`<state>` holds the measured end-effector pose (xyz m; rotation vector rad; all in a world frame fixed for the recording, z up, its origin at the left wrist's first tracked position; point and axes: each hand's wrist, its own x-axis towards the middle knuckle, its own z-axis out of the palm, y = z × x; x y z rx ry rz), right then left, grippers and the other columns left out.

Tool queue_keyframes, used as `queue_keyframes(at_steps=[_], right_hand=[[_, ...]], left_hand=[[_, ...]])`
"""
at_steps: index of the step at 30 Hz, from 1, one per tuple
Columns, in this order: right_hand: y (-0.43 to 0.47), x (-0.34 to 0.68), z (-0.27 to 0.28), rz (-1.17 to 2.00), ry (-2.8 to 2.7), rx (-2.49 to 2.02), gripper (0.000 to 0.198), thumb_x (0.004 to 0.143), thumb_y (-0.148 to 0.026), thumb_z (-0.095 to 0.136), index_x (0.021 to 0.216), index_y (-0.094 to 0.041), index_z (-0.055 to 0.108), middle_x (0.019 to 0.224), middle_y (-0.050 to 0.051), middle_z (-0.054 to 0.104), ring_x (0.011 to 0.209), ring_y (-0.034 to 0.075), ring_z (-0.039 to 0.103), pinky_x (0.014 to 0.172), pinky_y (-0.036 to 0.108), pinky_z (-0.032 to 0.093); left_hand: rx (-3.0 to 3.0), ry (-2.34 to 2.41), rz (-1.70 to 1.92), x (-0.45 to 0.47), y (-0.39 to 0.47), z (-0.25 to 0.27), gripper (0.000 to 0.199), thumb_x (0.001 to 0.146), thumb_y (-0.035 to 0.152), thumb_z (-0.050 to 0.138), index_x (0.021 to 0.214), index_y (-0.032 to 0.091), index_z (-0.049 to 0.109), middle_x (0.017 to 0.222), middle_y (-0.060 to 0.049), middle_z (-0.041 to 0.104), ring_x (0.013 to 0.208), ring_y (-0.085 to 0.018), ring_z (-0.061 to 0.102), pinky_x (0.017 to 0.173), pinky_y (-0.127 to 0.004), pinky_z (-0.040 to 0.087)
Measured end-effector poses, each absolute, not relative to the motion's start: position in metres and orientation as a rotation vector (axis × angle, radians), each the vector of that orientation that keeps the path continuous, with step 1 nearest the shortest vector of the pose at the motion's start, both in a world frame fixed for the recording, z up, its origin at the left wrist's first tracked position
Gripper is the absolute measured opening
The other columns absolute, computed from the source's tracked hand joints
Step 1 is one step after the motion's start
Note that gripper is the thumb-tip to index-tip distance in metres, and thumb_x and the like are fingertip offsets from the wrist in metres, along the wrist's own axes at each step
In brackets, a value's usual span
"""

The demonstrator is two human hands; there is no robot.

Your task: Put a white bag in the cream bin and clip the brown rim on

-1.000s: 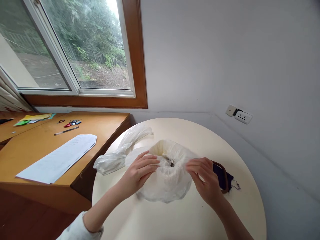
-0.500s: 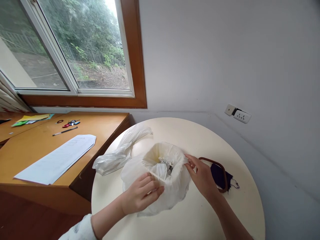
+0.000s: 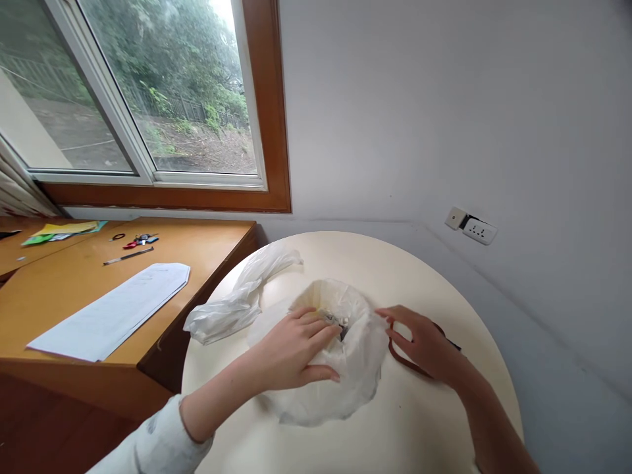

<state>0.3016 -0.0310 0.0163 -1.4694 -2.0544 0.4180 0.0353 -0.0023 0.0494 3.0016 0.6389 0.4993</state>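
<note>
On the round table, a white plastic bag [image 3: 363, 359] stands with its mouth open and its edge folded outward. Any container beneath it is hidden. Crumpled pale and dark scraps [image 3: 340, 322] show inside. My left hand [image 3: 299, 345] lies over the near left rim, fingers stretched out toward the opening and thumb apart, touching the plastic. At the right side, my right hand [image 3: 419, 339] has its fingertips and thumb on the bag's outer edge. Behind that hand, a brown frame-like handle [image 3: 407, 363] and a bit of dark cloth are mostly covered.
Another white plastic bag [image 3: 224, 316] lies crumpled at the table's left edge. On the wooden desk [image 3: 212, 240] are white papers [image 3: 116, 306], a pen [image 3: 128, 257] and keys [image 3: 143, 241]. A wall socket [image 3: 480, 230] sits at right.
My left hand has moved up and right over the bag's mouth, its fingers straightening. My right hand has moved right with the bag's edge, which bulges outward, and now covers the dark cloth.
</note>
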Motion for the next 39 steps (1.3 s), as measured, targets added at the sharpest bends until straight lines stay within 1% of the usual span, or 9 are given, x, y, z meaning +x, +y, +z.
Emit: queue_keyframes(at_steps=[4, 9, 13, 16, 27, 31, 34, 36, 39], right_hand=[[-0.012, 0.295, 0.049, 0.494, -1.834, -1.452, 0.032, 0.083, -0.024, 0.039, 0.11, -0.026, 0.055, 0.11, 0.005, 0.06, 0.101, 0.018, 0.057, 0.08, 0.031, 0.048], [0.022, 0.253, 0.058, 0.634, -1.978, -1.553, 0.054, 0.078, -0.043, 0.053, 0.128, -0.025, 0.042, 0.121, 0.008, 0.054, 0.104, 0.022, 0.054, 0.081, 0.033, 0.045], [0.038, 0.235, 0.054, 0.45, -2.163, -1.615, 0.023, 0.079, -0.032, 0.053, 0.096, -0.022, 0.065, 0.093, 0.006, 0.068, 0.088, 0.021, 0.06, 0.071, 0.028, 0.043], [0.04, 0.235, 0.053, 0.287, -2.105, -1.63, 0.021, 0.083, -0.026, 0.046, 0.073, -0.022, 0.064, 0.068, 0.003, 0.066, 0.063, 0.017, 0.058, 0.056, 0.026, 0.037], [0.052, 0.259, 0.041, 0.212, -1.908, -1.673, 0.019, 0.084, -0.025, 0.044, 0.073, -0.021, 0.06, 0.066, 0.002, 0.064, 0.061, 0.017, 0.056, 0.056, 0.027, 0.038], [0.042, 0.259, 0.044, 0.231, -1.854, -1.485, 0.023, 0.085, -0.028, 0.046, 0.102, -0.02, 0.059, 0.096, 0.006, 0.064, 0.086, 0.018, 0.059, 0.073, 0.031, 0.046], [0.028, 0.255, 0.046, 0.284, -1.813, -1.221, 0.031, 0.086, -0.032, 0.045, 0.113, -0.022, 0.055, 0.114, 0.007, 0.057, 0.106, 0.019, 0.052, 0.089, 0.035, 0.043], [0.02, 0.251, 0.04, 0.467, -1.805, -1.14, 0.034, 0.085, -0.035, 0.047, 0.117, -0.024, 0.053, 0.118, 0.007, 0.055, 0.111, 0.02, 0.05, 0.094, 0.036, 0.041], [0.014, 0.243, 0.018, 0.881, -1.661, -1.115, 0.04, 0.086, -0.043, 0.045, 0.12, -0.025, 0.05, 0.123, 0.006, 0.054, 0.114, 0.02, 0.049, 0.095, 0.037, 0.04]], left_hand=[[2.997, 0.708, 0.218, 0.044, 0.002, 0.053, 0.047, 0.083, 0.058, 0.039, 0.08, 0.016, 0.06, 0.071, -0.004, 0.064, 0.068, -0.02, 0.059, 0.07, -0.032, 0.041], [3.053, 0.721, 0.149, 0.049, 0.002, 0.05, 0.051, 0.085, 0.058, 0.034, 0.064, 0.017, 0.057, 0.056, -0.002, 0.059, 0.056, -0.018, 0.056, 0.06, -0.029, 0.036], [3.074, 0.691, 0.166, 0.05, 0.001, 0.048, 0.051, 0.084, 0.057, 0.037, 0.059, 0.017, 0.055, 0.054, -0.002, 0.058, 0.054, -0.018, 0.054, 0.06, -0.029, 0.036], [3.08, 0.656, 0.21, 0.048, 0.001, 0.045, 0.049, 0.084, 0.056, 0.04, 0.058, 0.018, 0.055, 0.053, -0.002, 0.058, 0.051, -0.017, 0.053, 0.059, -0.029, 0.036], [3.061, 0.551, 0.234, 0.045, -0.004, 0.044, 0.04, 0.084, 0.049, 0.045, 0.061, 0.017, 0.054, 0.049, 0.0, 0.055, 0.052, -0.016, 0.051, 0.067, -0.032, 0.042], [2.915, 0.532, 0.394, 0.034, -0.008, 0.062, 0.037, 0.078, 0.052, 0.054, 0.092, 0.018, 0.06, 0.088, -0.007, 0.066, 0.087, -0.022, 0.058, 0.094, -0.042, 0.036], [2.791, 0.797, 0.568, 0.02, -0.006, 0.064, 0.07, 0.068, 0.058, 0.06, 0.127, 0.023, 0.042, 0.136, -0.013, 0.039, 0.125, -0.032, 0.033, 0.104, -0.056, 0.02], [2.608, 1.01, 0.628, 0.011, -0.003, 0.054, 0.085, 0.067, 0.056, 0.063, 0.137, 0.027, 0.025, 0.145, -0.013, 0.02, 0.131, -0.036, 0.019, 0.102, -0.058, 0.023], [2.281, 1.086, 0.697, 0.006, 0.001, 0.03, 0.096, 0.066, 0.045, 0.07, 0.14, 0.029, 0.011, 0.147, -0.014, 0.014, 0.132, -0.034, 0.019, 0.101, -0.053, 0.031]])
